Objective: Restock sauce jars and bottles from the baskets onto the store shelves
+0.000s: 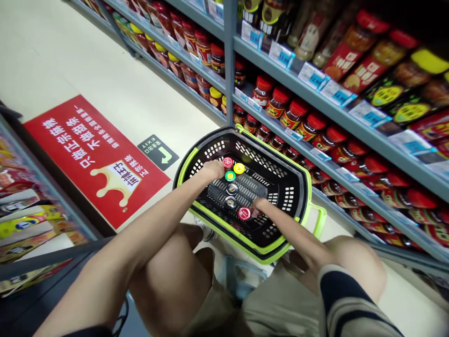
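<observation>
A black shopping basket [294, 182] with lime-green trim stands on the floor in front of my knees. Inside it stand several jars seen from above: lids in red [228, 162], yellow [239, 168], green [230, 176], two dark ones [231, 188], and another red lid [244, 213]. My left hand [211, 169] reaches into the basket, fingers curled on the red-lidded jar at the far side. My right hand [261, 206] is inside too, fingers closed on the near red-lidded jar.
Grey shelving [315, 89] on the right holds rows of red-lidded sauce jars and packets with price tags. A red floor sticker [94, 159] and a dark exit arrow sign [157, 152] lie on the pale floor. Another shelf [31, 206] with packets is on the left.
</observation>
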`<state>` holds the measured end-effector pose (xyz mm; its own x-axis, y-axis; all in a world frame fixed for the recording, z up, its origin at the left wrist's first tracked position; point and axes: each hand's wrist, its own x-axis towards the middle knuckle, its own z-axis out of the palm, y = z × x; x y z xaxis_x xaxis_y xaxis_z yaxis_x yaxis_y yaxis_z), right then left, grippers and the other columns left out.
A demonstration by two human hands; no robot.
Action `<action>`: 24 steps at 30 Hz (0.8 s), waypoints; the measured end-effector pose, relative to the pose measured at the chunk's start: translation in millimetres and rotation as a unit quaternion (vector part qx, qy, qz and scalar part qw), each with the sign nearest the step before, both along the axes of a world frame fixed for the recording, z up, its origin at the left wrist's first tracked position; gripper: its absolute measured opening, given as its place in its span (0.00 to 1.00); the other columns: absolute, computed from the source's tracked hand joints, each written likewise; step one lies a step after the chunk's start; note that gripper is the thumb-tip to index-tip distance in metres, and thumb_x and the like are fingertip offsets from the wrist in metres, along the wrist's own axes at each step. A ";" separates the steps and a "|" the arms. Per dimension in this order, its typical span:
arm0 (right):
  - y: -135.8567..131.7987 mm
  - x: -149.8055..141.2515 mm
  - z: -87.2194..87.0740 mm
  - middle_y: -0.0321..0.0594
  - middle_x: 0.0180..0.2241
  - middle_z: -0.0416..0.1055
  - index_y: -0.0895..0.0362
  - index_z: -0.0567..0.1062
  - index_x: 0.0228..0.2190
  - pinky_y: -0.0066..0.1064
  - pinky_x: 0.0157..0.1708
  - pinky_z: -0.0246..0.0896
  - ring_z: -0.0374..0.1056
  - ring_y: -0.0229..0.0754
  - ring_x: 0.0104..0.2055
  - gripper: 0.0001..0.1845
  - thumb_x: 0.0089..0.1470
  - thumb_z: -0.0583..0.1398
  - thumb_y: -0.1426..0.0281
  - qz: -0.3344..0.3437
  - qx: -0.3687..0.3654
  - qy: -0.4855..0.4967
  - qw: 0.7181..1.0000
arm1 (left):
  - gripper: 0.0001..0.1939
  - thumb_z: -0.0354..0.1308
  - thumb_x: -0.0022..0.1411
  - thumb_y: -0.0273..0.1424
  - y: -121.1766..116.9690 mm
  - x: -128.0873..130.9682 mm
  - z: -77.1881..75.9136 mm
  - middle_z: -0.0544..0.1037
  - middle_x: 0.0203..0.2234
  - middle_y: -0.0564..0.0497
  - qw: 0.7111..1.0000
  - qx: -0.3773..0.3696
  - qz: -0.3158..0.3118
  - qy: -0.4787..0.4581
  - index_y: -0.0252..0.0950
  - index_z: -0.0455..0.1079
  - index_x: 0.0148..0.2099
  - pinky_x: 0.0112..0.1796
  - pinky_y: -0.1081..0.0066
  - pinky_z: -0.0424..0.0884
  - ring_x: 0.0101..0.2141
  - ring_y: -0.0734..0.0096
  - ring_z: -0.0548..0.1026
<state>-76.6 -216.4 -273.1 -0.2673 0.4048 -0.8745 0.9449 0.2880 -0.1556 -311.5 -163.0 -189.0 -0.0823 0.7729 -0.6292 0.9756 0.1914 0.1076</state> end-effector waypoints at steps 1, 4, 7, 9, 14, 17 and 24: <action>7.7 6.4 9.7 0.40 0.27 0.80 0.60 0.83 0.31 0.35 0.36 0.76 0.77 0.47 0.34 0.14 0.44 0.76 0.65 0.005 -0.010 -0.010 1.000 | 0.25 0.59 0.68 0.30 0.2 3.7 3.0 0.78 0.61 0.22 1.000 0.014 0.006 -0.012 0.23 0.76 0.64 0.60 0.47 0.75 0.62 0.34 0.78; 36.2 36.8 52.1 0.38 0.27 0.80 0.60 0.83 0.31 0.30 0.30 0.71 0.76 0.45 0.33 0.13 0.46 0.73 0.63 0.003 -0.019 0.016 1.000 | 0.23 0.56 0.72 0.34 -1.6 16.4 16.3 0.81 0.58 0.25 0.996 0.046 0.003 -0.080 0.24 0.78 0.61 0.59 0.53 0.75 0.59 0.38 0.80; 57.4 83.2 113.8 0.37 0.30 0.81 0.58 0.80 0.46 0.28 0.28 0.69 0.76 0.42 0.31 0.20 0.56 0.67 0.59 -0.078 -0.019 0.160 0.984 | 0.23 0.51 0.77 0.40 -8.2 39.5 40.6 0.85 0.55 0.39 0.979 0.052 -0.040 -0.195 0.33 0.80 0.60 0.55 0.67 0.77 0.55 0.56 0.84; 59.2 114.9 156.4 0.36 0.29 0.80 0.58 0.75 0.52 0.28 0.26 0.69 0.76 0.42 0.28 0.23 0.61 0.64 0.58 -0.157 -0.012 0.288 0.945 | 0.26 0.47 0.79 0.44 -16.4 63.2 60.8 0.85 0.58 0.43 0.941 0.054 -0.061 -0.328 0.35 0.79 0.61 0.54 0.70 0.77 0.56 0.61 0.83; 32.6 159.6 219.1 0.37 0.21 0.74 0.56 0.77 0.35 0.25 0.16 0.54 0.62 0.34 0.17 0.36 0.68 0.53 0.37 -0.307 0.051 0.476 0.823 | 0.32 0.71 0.64 0.47 -49.0 136.9 97.1 0.83 0.59 0.40 0.781 0.060 -0.009 -0.622 0.36 0.77 0.64 0.58 0.61 0.75 0.57 0.54 0.81; 19.9 161.5 228.4 0.38 0.20 0.72 0.56 0.76 0.30 0.26 0.14 0.49 0.59 0.34 0.16 0.45 0.62 0.49 0.27 -0.377 0.023 0.527 0.762 | 0.32 0.78 0.57 0.43 -67.3 171.9 106.7 0.86 0.52 0.41 0.728 0.066 0.061 -0.680 0.35 0.79 0.60 0.49 0.66 0.78 0.47 0.58 0.83; 2.1 138.6 222.9 0.34 0.31 0.76 0.51 0.73 0.40 0.28 0.27 0.66 0.71 0.39 0.30 0.26 0.61 0.67 0.42 -0.370 0.141 0.659 0.639 | 0.31 0.64 0.63 0.56 -65.7 180.9 121.1 0.84 0.33 0.42 0.545 -0.061 0.244 -0.800 0.32 0.79 0.50 0.30 0.66 0.77 0.28 0.62 0.81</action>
<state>62.1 -214.3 -50.2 -0.3404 0.9390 0.0489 -0.0615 0.0297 -0.9977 -130.6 -228.7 -67.9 0.4700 0.8489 -0.2419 -0.5177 0.4871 0.7034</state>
